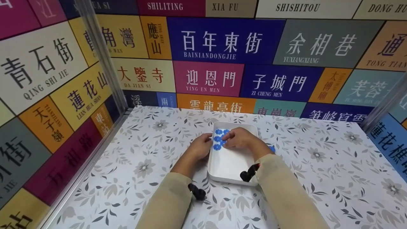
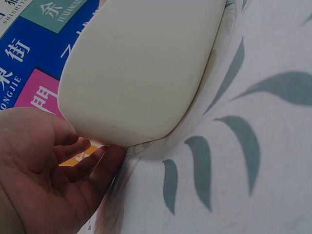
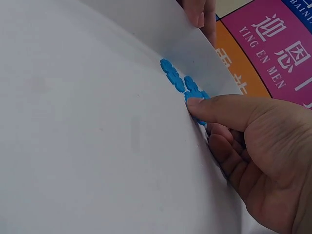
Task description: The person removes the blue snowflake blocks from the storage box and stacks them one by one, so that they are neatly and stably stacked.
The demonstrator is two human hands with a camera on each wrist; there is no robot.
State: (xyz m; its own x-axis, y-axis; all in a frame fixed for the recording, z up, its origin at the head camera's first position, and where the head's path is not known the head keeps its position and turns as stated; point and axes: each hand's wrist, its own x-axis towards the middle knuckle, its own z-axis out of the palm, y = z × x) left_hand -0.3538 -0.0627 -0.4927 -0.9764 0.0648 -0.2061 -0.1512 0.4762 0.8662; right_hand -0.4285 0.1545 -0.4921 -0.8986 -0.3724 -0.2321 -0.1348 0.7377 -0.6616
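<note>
- Blue flower pieces (image 1: 217, 147) look thin and light, probably of stiff plastic; we expect them to lie flat and be awkward to lift, though hardly fragile.
- We would take one by its scalloped edge, thumb against fingertip, since smooth faces may slip.
- We see them bright and round-lobed, set close together in the far left part of the white tray (image 1: 233, 165); another blue bit (image 1: 272, 148) shows past its right wall, partly hidden by the forearm.
- Our right grip (image 1: 240, 139) appears to pinch one flower; our left grip (image 1: 201, 147) holds the tray's left wall.
- Shallow and round-cornered, the tray could slide on the tabletop (image 1: 120, 178), so we would steady its rim.
</note>
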